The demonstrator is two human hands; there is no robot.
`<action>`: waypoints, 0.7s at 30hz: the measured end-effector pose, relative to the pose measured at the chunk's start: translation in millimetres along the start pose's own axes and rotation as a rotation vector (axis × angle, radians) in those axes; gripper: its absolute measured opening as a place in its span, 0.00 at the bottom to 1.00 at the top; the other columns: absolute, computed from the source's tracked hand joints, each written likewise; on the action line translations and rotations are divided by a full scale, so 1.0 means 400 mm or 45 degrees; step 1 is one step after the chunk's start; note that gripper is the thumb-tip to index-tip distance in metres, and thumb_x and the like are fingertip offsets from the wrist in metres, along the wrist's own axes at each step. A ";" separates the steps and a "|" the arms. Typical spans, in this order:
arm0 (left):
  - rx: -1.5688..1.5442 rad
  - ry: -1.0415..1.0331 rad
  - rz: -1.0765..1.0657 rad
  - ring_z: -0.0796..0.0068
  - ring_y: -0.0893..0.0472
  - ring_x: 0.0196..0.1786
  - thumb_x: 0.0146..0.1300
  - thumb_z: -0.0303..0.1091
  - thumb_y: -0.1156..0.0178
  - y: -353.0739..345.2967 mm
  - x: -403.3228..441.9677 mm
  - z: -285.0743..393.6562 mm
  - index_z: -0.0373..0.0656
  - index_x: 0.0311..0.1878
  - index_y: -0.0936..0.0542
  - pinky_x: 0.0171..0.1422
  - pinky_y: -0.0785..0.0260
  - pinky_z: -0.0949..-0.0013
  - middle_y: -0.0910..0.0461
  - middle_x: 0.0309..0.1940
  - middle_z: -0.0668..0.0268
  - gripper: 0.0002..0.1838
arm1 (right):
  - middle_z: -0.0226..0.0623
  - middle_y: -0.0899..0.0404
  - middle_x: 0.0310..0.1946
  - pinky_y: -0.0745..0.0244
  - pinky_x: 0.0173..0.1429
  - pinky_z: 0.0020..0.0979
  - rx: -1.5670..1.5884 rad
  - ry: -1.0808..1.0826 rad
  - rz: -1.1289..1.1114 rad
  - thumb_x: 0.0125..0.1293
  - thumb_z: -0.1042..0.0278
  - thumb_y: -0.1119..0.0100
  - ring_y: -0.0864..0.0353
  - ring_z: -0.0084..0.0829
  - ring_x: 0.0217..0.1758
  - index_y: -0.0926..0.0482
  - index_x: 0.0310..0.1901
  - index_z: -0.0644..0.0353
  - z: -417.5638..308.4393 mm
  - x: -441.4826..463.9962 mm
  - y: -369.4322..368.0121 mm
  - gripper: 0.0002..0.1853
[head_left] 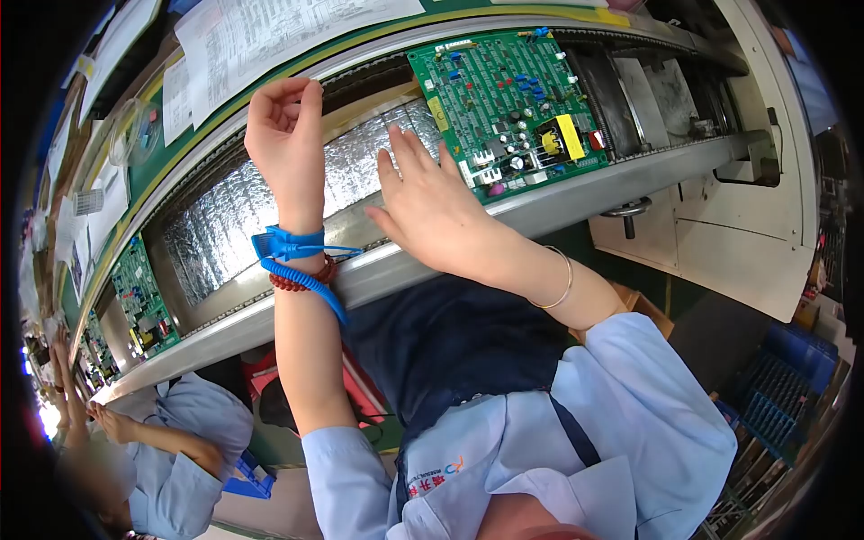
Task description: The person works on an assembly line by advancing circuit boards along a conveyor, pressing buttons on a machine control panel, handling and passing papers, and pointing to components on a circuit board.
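My left hand (pixel 286 139) is raised over the conveyor's left part, its fingers curled in toward the palm and the thumb close to the index finger. Nothing shows in it. A blue wrist strap (pixel 292 243) with a coiled cord and a red bead bracelet (pixel 304 275) circle that wrist. My right hand (pixel 427 202) stretches over the near rail, palm down with fingers apart and holding nothing. Its fingertips are beside the left edge of a green circuit board (pixel 499 99); whether they touch it I cannot tell. The board carries many small components and a yellow transformer (pixel 560 137).
The conveyor's metal rail (pixel 540 211) runs across in front of me, with silvery foil (pixel 225 220) between the rails. More circuit boards (pixel 142 297) lie farther left, near a co-worker's hands (pixel 110 421). Printed sheets (pixel 270 45) lie behind. A white machine panel (pixel 711 234) stands right.
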State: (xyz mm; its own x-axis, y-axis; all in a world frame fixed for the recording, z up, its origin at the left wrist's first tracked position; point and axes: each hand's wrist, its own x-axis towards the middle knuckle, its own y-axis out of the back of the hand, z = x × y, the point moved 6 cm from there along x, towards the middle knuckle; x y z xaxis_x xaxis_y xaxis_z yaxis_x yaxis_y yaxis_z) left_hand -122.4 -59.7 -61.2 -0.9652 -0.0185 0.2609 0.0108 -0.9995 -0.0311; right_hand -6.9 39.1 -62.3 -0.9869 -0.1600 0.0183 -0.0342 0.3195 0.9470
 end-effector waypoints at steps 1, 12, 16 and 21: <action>-0.009 0.001 0.001 0.90 0.29 0.26 0.57 0.24 0.39 0.000 0.000 -0.001 0.35 0.36 0.25 0.32 0.37 0.86 0.24 0.28 0.70 0.06 | 0.66 0.43 0.61 0.44 0.64 0.54 0.011 -0.004 0.004 0.63 0.57 0.49 0.44 0.55 0.67 0.36 0.55 0.77 0.001 -0.001 0.000 0.30; 0.034 0.002 -0.012 0.89 0.28 0.28 0.57 0.24 0.39 -0.002 0.002 -0.009 0.36 0.35 0.25 0.34 0.36 0.85 0.23 0.28 0.71 0.05 | 0.67 0.44 0.61 0.46 0.66 0.51 -0.024 -0.081 0.025 0.64 0.56 0.50 0.45 0.56 0.67 0.35 0.55 0.78 0.061 -0.013 0.011 0.29; 0.030 0.008 -0.039 0.89 0.28 0.28 0.58 0.24 0.39 -0.001 0.001 -0.012 0.37 0.35 0.25 0.34 0.37 0.86 0.24 0.29 0.71 0.04 | 0.67 0.43 0.60 0.46 0.67 0.49 -0.048 -0.121 0.050 0.64 0.56 0.50 0.44 0.56 0.66 0.35 0.55 0.78 0.112 -0.032 0.031 0.29; 0.008 -0.003 -0.064 0.89 0.28 0.29 0.58 0.23 0.40 0.000 0.001 -0.016 0.36 0.36 0.25 0.36 0.37 0.86 0.24 0.29 0.71 0.05 | 0.68 0.44 0.60 0.46 0.67 0.48 -0.068 -0.174 0.099 0.63 0.56 0.49 0.44 0.56 0.66 0.34 0.54 0.80 0.191 -0.054 0.061 0.30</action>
State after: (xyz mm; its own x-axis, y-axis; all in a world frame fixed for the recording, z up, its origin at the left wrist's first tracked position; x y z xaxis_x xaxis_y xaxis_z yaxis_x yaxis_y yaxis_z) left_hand -124.6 -59.7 -67.2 -0.9639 0.0317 0.2643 -0.0362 -0.9993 -0.0121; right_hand 1.6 121.8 -64.1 -0.9986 -0.0068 0.0520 0.0481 0.2750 0.9602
